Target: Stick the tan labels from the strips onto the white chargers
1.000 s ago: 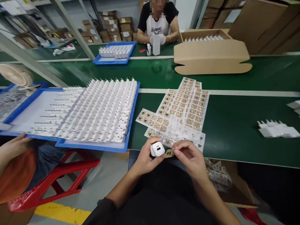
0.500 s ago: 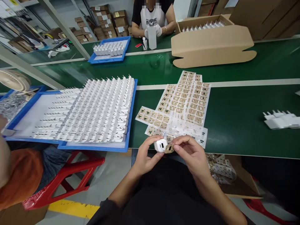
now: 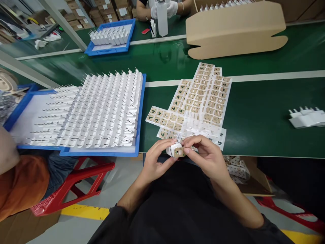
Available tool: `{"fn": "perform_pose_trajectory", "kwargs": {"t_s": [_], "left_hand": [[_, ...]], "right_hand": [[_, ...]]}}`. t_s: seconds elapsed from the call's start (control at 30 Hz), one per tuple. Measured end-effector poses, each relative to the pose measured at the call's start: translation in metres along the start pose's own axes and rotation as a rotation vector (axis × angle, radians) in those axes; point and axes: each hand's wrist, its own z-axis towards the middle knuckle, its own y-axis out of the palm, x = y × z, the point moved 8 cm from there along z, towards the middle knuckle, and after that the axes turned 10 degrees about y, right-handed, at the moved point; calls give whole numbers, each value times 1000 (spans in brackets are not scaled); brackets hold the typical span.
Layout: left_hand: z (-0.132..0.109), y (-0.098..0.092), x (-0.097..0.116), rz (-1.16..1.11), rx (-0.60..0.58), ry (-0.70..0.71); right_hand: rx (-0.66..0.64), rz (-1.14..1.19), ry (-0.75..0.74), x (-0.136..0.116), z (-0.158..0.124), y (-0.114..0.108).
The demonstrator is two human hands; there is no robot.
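My left hand (image 3: pixel 154 161) grips a small white charger plug (image 3: pixel 173 149) at the near edge of the green belt (image 3: pixel 254 132). My right hand (image 3: pixel 207 157) pinches a tan sticker (image 3: pixel 179 151) and presses it flat on the plug's face. Both hands meet just in front of my dark-clothed lap. Just beyond them, sheets of tan stickers (image 3: pixel 200 98) lie fanned out on the belt. To the left, a blue tray (image 3: pixel 141 112) holds several rows of white plugs with their prongs up.
A co-worker in orange (image 3: pixel 20 183) sits at my left over a red stool (image 3: pixel 73 186). Across the belt, a person's gloved hands (image 3: pixel 162 8) hold a white bottle beside a second blue tray (image 3: pixel 109 37) and a cardboard box (image 3: pixel 233 25). Finished plugs (image 3: pixel 306 117) lie at right.
My right hand has brought the sticker from beside the plug onto its face. The view has tilted downward, and the co-worker's hand at the left has left the tray edge.
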Motion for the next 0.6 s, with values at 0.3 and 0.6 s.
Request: {"fn": "perform_pose_trajectory", "kwargs": {"t_s": [0.3, 0.6], "left_hand": [[1, -2, 2, 6, -17, 12], [1, -4, 2, 12, -28, 5]], "right_hand": [[-24, 13, 8, 0, 1, 4], [-27, 19, 16, 3, 1, 5]]}}
